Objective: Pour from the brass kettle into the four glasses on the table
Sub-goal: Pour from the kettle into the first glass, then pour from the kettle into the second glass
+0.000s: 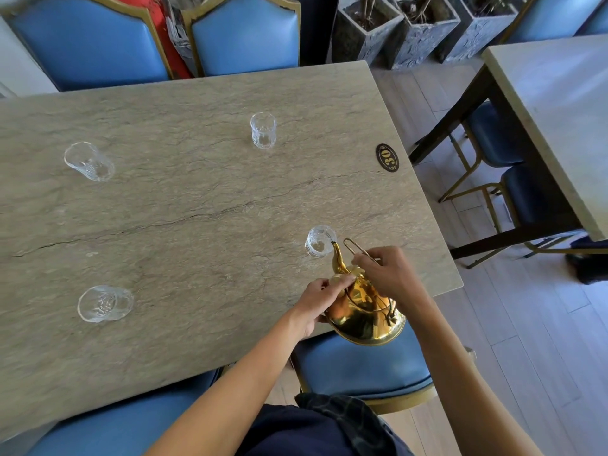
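Note:
The brass kettle is tilted forward above the table's near right edge, its spout tip at the rim of the near right glass. My right hand grips the kettle's wire handle from above. My left hand presses on the lid and steadies the body. Three other clear glasses stand on the stone table: the far right glass, the far left glass and the near left glass. Whether liquid is flowing cannot be made out.
An oval black plate marked 30 lies near the table's right edge. Blue chairs stand behind the table and under its near edge. A second table stands to the right across a wooden floor aisle, with stone planters behind.

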Tool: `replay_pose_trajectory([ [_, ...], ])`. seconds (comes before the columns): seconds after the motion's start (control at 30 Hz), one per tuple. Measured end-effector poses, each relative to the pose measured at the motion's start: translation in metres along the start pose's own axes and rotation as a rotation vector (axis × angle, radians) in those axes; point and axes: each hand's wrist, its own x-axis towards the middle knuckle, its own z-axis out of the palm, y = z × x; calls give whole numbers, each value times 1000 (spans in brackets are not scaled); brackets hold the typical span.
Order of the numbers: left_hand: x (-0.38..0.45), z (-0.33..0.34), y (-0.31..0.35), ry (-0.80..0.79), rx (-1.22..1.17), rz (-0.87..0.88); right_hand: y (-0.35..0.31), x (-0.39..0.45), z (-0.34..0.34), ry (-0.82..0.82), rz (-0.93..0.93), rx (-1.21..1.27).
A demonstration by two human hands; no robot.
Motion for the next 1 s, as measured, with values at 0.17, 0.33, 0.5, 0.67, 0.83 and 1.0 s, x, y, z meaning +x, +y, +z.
replay_pose_trajectory([
  [0.17,-3,-10,5,34,28,47,4,-18,5,39,-49,91],
  [0.33,-18,-24,24,36,55,127,-13,-29,-1,43,-113,208],
  [0.5,-43,-47,58,72,70,208,-55,-37,-8,0,-201,302],
  [0.67,-60,-79,98,126,82,301,-104,-29,-11,-58,-279,322],
  [0.83,-66,-114,140,175,96,358,-146,-8,-11,-110,-318,341],
  [1.0,-65,-139,178,211,118,379,-181,18,-10,-144,-361,365],
])
